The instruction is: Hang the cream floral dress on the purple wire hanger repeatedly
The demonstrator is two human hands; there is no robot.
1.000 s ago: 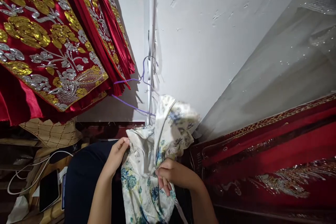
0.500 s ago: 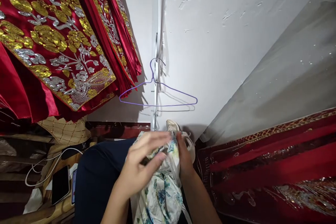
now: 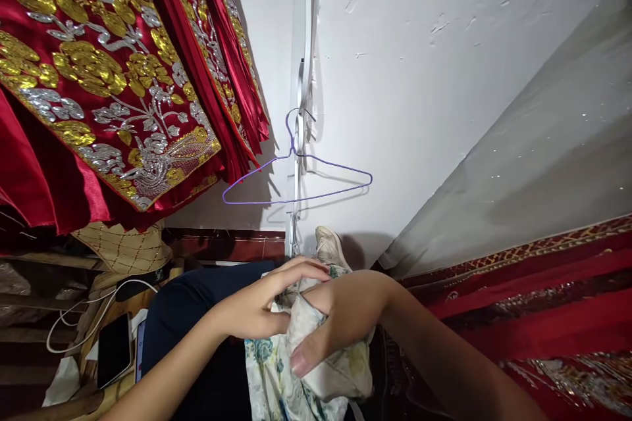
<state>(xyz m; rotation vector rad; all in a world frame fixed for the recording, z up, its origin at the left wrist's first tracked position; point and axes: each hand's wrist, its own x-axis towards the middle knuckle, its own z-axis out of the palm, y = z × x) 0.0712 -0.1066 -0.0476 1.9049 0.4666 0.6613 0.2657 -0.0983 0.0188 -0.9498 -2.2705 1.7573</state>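
A bunched white floral cloth (image 3: 276,371) with blue, green and yellow print lies across my lap. My right hand (image 3: 348,309) arches over a folded part of the cloth, its thumb pressed on the near side and the fingertips hidden in the fabric. From the left, my left hand (image 3: 269,299) grips the bundle's upper side, thumb below and fingers above. Part of the cloth between the hands is covered by them. Beyond the hands hangs a purple wire hanger (image 3: 257,202) with nothing on it.
Red garments with gold and silver embroidery (image 3: 93,72) hang at upper left. A black phone (image 3: 114,348) and white cable (image 3: 62,348) lie at lower left. More red fabric (image 3: 533,296) is at right, below greyish translucent sheeting (image 3: 523,158). A white shoe (image 3: 330,247) shows near the wall.
My right hand has swung up and over the cloth, turning its top part toward me. My left hand has lowered onto the bundle. The hanger has tilted slightly.
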